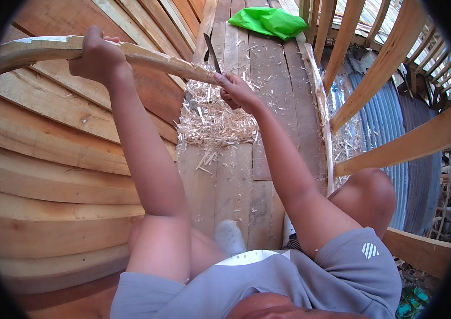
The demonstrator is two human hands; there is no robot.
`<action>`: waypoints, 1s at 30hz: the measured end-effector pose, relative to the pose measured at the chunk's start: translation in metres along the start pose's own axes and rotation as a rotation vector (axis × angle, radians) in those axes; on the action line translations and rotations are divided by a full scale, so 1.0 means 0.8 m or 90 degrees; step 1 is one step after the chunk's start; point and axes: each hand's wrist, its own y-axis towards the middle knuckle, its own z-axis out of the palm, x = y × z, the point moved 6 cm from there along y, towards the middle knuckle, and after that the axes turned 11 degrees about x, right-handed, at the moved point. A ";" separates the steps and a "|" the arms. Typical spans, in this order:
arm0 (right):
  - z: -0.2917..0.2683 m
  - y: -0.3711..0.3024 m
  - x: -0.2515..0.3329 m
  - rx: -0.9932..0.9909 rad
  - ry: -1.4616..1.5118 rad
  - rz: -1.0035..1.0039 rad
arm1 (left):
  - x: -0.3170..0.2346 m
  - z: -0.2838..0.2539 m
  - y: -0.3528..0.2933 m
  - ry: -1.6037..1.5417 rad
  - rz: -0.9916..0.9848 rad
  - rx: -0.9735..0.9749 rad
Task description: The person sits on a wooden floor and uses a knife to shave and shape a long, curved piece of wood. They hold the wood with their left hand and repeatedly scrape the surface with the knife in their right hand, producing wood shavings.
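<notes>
A long, pale wooden strip with a rough, whittled edge stretches from the far left toward the middle. My left hand is wrapped round it from above, left of its middle. At the strip's right end, my right hand is closed round the handle of a knife. Its dark, narrow blade points up and away from me, beside the strip's end. My fingers hide the handle, and I cannot tell whether the blade touches the wood. Curled wood shavings lie heaped on the plank floor below the hands.
A wall of overlapping boards runs along the left. On the right stands a railing of wooden slats, with corrugated metal sheets beyond it. A bright green plastic bag lies at the far end of the plank floor.
</notes>
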 end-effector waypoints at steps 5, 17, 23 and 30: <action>-0.017 -0.004 -0.004 -0.005 0.065 -0.164 | 0.008 0.009 0.009 -0.006 -0.021 -0.014; 0.028 -0.003 -0.070 0.021 0.305 0.218 | 0.000 0.020 -0.003 -0.020 0.019 -0.024; 0.028 0.008 -0.076 -0.009 0.205 0.221 | 0.000 0.023 0.000 0.003 0.054 -0.026; 0.020 0.015 -0.067 -0.128 0.040 0.196 | 0.007 0.018 0.003 -0.032 0.003 -0.012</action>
